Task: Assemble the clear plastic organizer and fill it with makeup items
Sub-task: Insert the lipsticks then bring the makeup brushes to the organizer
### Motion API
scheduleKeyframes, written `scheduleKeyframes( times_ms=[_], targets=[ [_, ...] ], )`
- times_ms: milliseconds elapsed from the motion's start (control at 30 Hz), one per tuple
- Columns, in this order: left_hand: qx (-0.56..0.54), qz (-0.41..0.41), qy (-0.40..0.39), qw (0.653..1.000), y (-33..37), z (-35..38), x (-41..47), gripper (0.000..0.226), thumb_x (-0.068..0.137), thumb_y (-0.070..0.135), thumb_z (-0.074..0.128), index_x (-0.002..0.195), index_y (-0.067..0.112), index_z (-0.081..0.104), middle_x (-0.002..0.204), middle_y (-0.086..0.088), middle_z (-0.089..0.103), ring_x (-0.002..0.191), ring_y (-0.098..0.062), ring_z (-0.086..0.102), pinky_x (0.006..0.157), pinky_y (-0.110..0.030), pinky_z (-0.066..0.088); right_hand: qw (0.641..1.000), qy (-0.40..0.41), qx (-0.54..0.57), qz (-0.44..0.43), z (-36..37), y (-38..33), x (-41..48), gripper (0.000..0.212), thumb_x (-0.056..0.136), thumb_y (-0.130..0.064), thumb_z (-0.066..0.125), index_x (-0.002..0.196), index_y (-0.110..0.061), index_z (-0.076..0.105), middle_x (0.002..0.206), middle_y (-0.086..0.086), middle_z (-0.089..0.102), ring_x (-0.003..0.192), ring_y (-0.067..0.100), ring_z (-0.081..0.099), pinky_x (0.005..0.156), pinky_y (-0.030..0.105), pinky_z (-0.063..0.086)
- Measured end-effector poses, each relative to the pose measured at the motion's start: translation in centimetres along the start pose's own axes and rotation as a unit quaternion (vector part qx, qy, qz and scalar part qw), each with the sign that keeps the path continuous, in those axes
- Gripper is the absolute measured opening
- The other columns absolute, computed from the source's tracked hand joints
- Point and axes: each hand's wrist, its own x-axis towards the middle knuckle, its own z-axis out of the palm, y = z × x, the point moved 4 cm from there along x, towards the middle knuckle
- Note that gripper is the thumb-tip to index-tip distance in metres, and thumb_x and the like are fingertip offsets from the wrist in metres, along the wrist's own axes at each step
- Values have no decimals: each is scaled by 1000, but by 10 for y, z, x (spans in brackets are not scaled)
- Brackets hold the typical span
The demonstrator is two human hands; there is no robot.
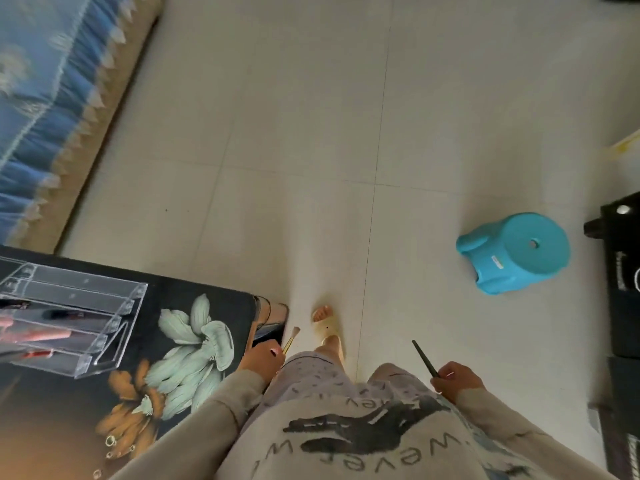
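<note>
The clear plastic organizer (74,320) stands at the left on a dark table with a flower print (180,344); its stepped tiers hold several pink and red makeup items. My left hand (261,358) hangs by the table's right corner and grips a makeup brush (291,339) with a gold ferrule and pale bristles pointing up. Out to the right of my body, my right hand (457,379) holds a thin dark stick-like makeup item (425,358), its tip angled up and left. Neither hand is near the organizer.
A turquoise plastic stool (516,252) stands on the pale tiled floor at the right. A bed with a blue cover (45,109) fills the upper left. Black objects (623,282) line the right edge. My slippered foot (327,327) is on the floor ahead.
</note>
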Motion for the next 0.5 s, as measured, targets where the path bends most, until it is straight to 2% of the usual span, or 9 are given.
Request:
scheduleKeyframes(
  times_ms=[33, 100, 167, 200, 233, 300, 367, 433, 500],
  targets=[
    [6, 6, 5, 1000, 13, -16, 7, 25, 93, 13, 39, 103, 4, 60, 115, -17, 65, 109, -30, 59, 86, -29, 45, 1000, -1, -2, 5, -6, -9, 3, 15, 84, -12, 61, 97, -4, 60, 104, 16, 69, 64, 13, 59, 56, 15, 39],
    [11, 13, 10, 1000, 35, -47, 17, 23, 90, 11, 38, 87, 6, 60, 106, -18, 68, 107, -32, 60, 86, -30, 45, 1000, 1, -7, 10, -18, -28, 6, 25, 85, -16, 62, 106, -3, 61, 113, 16, 65, 97, 26, 62, 77, 20, 40],
    [2, 7, 22, 1000, 50, -75, 26, 28, 90, 10, 38, 64, 11, 52, 90, -16, 67, 105, -33, 61, 80, -30, 44, 1000, 16, 0, 10, -33, -50, 10, 25, 85, -19, 62, 104, -4, 63, 114, 17, 64, 107, 31, 58, 80, 24, 39],
    [-17, 5, 31, 999, 57, -89, 29, 31, 90, 10, 39, 60, 14, 48, 89, -16, 66, 104, -33, 61, 78, -30, 44, 1000, 24, 2, 6, -41, -62, 15, 24, 85, -18, 61, 103, -3, 63, 114, 18, 65, 107, 31, 57, 80, 25, 39],
    [-43, 7, 42, 998, 62, -101, 33, 28, 91, 11, 40, 64, 14, 50, 93, -17, 67, 104, -33, 62, 79, -31, 45, 1000, 31, 2, -1, -48, -74, 19, 24, 85, -18, 61, 103, -2, 63, 114, 18, 65, 108, 32, 57, 81, 26, 40],
    [-78, 7, 65, 995, 70, -122, 42, 19, 92, 13, 42, 90, 7, 60, 107, -19, 67, 106, -32, 61, 87, -33, 48, 999, 38, -2, -14, -63, -102, 30, 24, 86, -15, 60, 104, 1, 63, 115, 19, 64, 109, 33, 56, 86, 28, 41],
    [-100, -9, 73, 992, 74, -136, 51, 26, 93, 12, 41, 108, 0, 58, 114, -20, 65, 108, -32, 60, 92, -34, 47, 999, 34, -21, -35, -78, -134, 40, 22, 85, -13, 60, 103, 1, 63, 116, 20, 64, 110, 33, 56, 90, 30, 41],
    [-124, -24, 72, 989, 77, -142, 58, 26, 93, 12, 42, 110, -1, 58, 115, -20, 66, 108, -32, 61, 93, -34, 46, 997, 23, -37, -56, -92, -166, 52, 18, 85, -11, 60, 99, 0, 62, 113, 21, 65, 107, 34, 59, 92, 32, 43],
    [-157, -53, 74, 983, 77, -144, 63, 25, 92, 14, 44, 108, 3, 60, 115, -18, 66, 108, -32, 61, 93, -32, 46, 994, 14, -70, -83, -107, -204, 66, 23, 85, -12, 60, 104, 2, 61, 111, 22, 66, 104, 34, 62, 92, 33, 45]
  ],
)
